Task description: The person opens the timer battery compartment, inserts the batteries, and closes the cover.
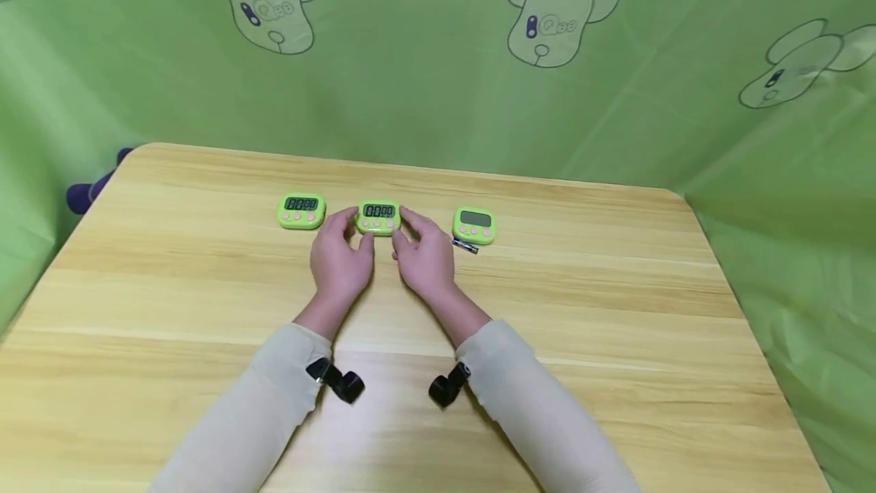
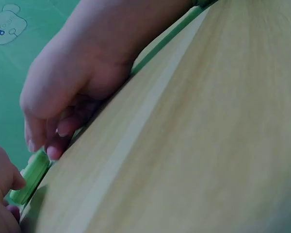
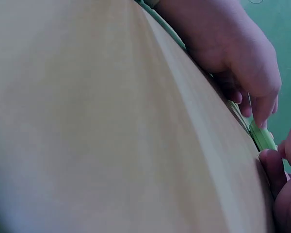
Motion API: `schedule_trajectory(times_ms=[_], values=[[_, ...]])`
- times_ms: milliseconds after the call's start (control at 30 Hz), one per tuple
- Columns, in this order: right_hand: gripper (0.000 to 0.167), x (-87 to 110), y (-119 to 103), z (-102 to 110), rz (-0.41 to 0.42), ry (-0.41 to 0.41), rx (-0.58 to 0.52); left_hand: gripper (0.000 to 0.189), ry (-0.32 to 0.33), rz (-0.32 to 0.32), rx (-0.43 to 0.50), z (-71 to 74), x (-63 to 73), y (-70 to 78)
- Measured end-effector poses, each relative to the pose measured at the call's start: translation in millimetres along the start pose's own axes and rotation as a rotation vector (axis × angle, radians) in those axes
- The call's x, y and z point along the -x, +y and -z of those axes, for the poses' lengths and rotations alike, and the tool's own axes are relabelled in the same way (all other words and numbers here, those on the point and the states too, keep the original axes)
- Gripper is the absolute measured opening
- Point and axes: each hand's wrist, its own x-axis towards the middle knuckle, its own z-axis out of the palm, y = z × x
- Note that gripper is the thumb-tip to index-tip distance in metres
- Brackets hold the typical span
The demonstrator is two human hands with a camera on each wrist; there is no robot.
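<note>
A green digital timer (image 1: 379, 217) with a dark display and pink buttons lies on the table between my hands. My left hand (image 1: 340, 261) holds its left side, fingertips at the side edge and thumb at the front edge. On the opposite side my right hand (image 1: 426, 259) grips it the same way. Both wrist views show the timer's green edge (image 2: 33, 178) low between the fingertips of the two hands. Left of it lies a matching timer (image 1: 301, 211) with digits showing. A third timer (image 1: 474, 226), its display blank, lies to the right.
A small battery (image 1: 465, 246) lies against the front edge of the right timer, close to my right hand. The wood-grain table (image 1: 582, 310) has a green printed curtain (image 1: 424, 97) behind it and along both sides. Something purple (image 1: 89, 190) sticks out past the back left corner.
</note>
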Motion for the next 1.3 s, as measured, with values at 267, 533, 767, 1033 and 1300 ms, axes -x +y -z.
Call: schedule_trajectory(times_ms=[267, 533, 767, 1033, 1300], values=[[0.026, 36.8, 20.6, 39.5, 0.138, -0.074, -0.176, 0.039, 0.021, -0.221, 0.198, -14.3, 33.6, 12.1], [0.020, 65.3, 43.0, 92.1, 0.077, -0.042, -0.219, 0.030, -0.116, -0.345, 0.239, -30.2, 58.9, 24.3], [0.016, 49.2, 63.8, 120.2, 0.037, 0.115, -0.187, 0.035, -0.199, -0.276, 0.247, -50.3, 53.1, 38.2], [0.027, 21.7, 65.7, 116.3, 0.040, 0.237, 0.039, 0.041, -0.237, -0.152, 0.080, -74.6, 37.5, 56.2], [0.031, 4.0, 64.1, 116.2, -0.002, 0.267, 0.068, 0.044, -0.330, -0.133, -0.046, -91.2, 18.6, 66.4]])
